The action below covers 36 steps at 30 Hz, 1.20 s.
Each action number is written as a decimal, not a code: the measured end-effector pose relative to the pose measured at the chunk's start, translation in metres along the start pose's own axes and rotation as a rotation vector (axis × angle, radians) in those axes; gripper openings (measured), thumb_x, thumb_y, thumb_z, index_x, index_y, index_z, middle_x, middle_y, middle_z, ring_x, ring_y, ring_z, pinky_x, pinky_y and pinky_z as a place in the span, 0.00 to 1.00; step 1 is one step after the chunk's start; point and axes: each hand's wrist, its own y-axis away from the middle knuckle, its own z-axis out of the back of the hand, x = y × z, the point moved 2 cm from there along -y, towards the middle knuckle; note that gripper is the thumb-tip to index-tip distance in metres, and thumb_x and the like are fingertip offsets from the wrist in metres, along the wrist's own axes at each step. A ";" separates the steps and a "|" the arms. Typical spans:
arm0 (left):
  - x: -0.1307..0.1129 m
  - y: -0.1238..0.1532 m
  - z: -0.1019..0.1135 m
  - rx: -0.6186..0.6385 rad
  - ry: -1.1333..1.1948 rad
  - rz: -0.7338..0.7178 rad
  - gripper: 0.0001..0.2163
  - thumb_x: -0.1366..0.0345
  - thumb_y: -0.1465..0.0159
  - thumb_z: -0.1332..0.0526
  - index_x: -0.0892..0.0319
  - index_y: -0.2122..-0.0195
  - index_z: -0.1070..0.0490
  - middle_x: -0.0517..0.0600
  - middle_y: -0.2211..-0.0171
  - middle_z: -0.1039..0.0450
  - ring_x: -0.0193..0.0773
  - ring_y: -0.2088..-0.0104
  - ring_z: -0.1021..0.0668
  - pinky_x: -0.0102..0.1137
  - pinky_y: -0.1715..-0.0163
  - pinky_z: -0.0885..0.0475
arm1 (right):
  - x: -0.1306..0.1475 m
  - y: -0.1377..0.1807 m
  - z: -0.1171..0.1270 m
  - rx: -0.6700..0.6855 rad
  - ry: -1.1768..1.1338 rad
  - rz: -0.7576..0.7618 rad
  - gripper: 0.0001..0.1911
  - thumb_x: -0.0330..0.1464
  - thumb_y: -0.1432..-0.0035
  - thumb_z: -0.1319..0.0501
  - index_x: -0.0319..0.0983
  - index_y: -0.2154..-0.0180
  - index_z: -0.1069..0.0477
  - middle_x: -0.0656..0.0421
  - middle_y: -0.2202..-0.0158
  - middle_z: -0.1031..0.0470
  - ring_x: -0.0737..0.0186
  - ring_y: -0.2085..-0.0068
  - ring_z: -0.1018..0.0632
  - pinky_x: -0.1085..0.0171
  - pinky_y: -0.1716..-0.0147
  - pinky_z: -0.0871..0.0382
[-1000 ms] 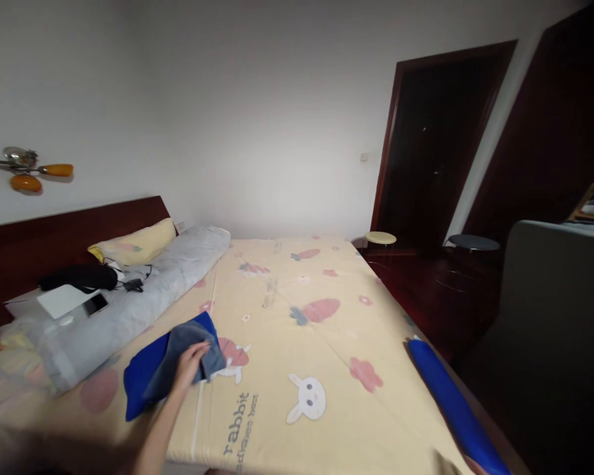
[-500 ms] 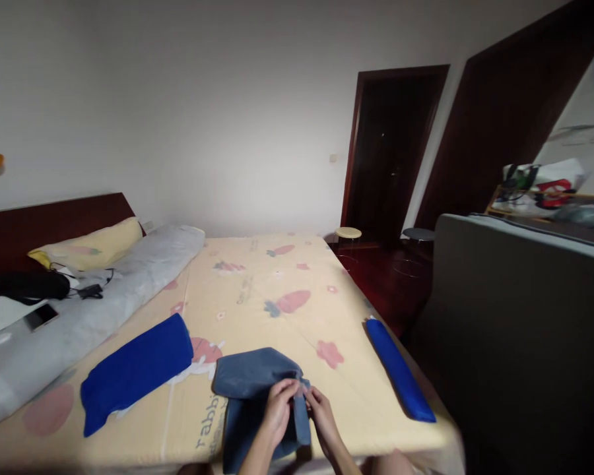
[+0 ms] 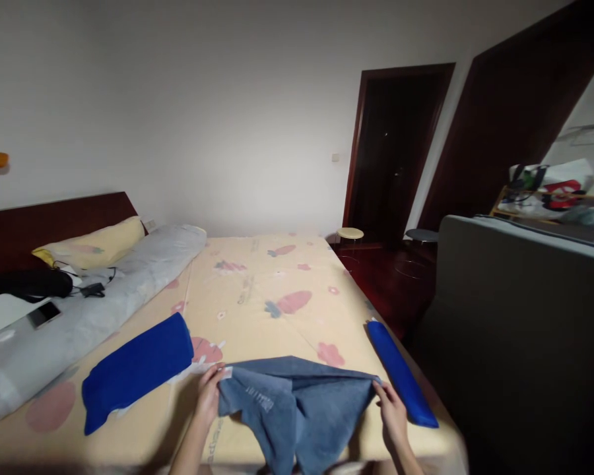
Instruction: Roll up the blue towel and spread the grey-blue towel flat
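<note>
Here | left hand (image 3: 208, 396), right hand (image 3: 393, 414) pinch grey-blue cloth (image 3: 321, 415) | rack (image 3: 498, 200) holds assorted items (image 3: 564, 191)

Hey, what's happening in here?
A person is holding a grey-blue cloth stretched open at the near edge of the bed. The left grip pinches one side and the right grip the other. A blue cloth lies on the bed to the left, and a narrow blue bundle lies to the right.
</note>
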 end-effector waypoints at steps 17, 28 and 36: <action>0.045 -0.016 0.115 0.090 -0.884 -0.042 0.15 0.67 0.59 0.37 0.56 0.67 0.24 0.48 0.69 0.20 0.44 0.63 0.19 0.33 0.61 0.25 | -0.083 -0.015 0.028 0.373 0.772 0.345 0.30 0.37 0.62 0.45 0.50 0.53 0.27 0.57 0.51 0.22 0.47 0.49 0.24 0.52 0.52 0.31; 0.023 -0.024 0.125 0.048 -1.005 -0.113 0.06 0.63 0.49 0.41 0.53 0.82 0.37 0.43 0.78 0.27 0.42 0.64 0.21 0.31 0.61 0.29 | -0.028 -0.052 0.000 0.521 1.061 0.454 0.13 0.28 0.63 0.44 0.43 0.71 0.28 0.55 0.64 0.25 0.50 0.56 0.26 0.59 0.60 0.40; 0.045 -0.004 0.107 0.087 -1.083 -0.008 0.10 0.73 0.61 0.37 0.54 0.87 0.40 0.41 0.86 0.34 0.43 0.75 0.24 0.33 0.72 0.33 | -0.002 -0.058 0.009 0.599 0.831 0.324 0.09 0.34 0.65 0.43 0.43 0.74 0.33 0.56 0.67 0.25 0.51 0.59 0.28 0.57 0.60 0.39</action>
